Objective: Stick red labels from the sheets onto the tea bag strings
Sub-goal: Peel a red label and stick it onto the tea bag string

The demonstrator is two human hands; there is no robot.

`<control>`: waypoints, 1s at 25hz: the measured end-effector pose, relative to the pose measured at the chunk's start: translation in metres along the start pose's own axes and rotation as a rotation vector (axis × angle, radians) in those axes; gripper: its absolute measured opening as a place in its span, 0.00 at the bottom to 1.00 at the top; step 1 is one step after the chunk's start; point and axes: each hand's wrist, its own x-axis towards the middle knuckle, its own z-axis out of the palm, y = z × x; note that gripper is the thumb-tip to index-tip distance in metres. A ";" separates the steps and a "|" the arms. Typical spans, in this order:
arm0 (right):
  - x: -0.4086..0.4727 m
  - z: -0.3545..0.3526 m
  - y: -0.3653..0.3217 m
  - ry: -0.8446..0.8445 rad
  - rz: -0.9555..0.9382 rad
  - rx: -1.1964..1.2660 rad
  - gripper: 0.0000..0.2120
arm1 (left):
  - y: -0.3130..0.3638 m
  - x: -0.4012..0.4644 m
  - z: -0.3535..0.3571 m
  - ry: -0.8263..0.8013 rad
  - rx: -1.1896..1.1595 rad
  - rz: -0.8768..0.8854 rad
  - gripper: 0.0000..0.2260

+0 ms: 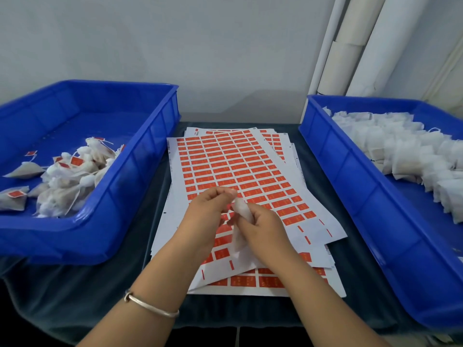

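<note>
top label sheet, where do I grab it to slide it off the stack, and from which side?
Probably the near right corner of the top label sheet: its labels there are already peeled, leaving bare backing, and that edge juts past the sheets below. Come in from the right, pinching the bare margin, clear of the left hand and right hand working a tea bag over its near end.

Both hands (235,221) pinch a white tea bag (241,209) above the label sheets (238,161).

A small white mesh tea bag (241,216) hangs upright at six o'clock above the fanned white paper sheets of red rectangular labels (233,166) (near rows partly peeled).
</note>
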 end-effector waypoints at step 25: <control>0.011 -0.038 0.013 -0.216 0.246 1.185 0.13 | -0.033 -0.010 -0.013 0.106 0.413 0.270 0.03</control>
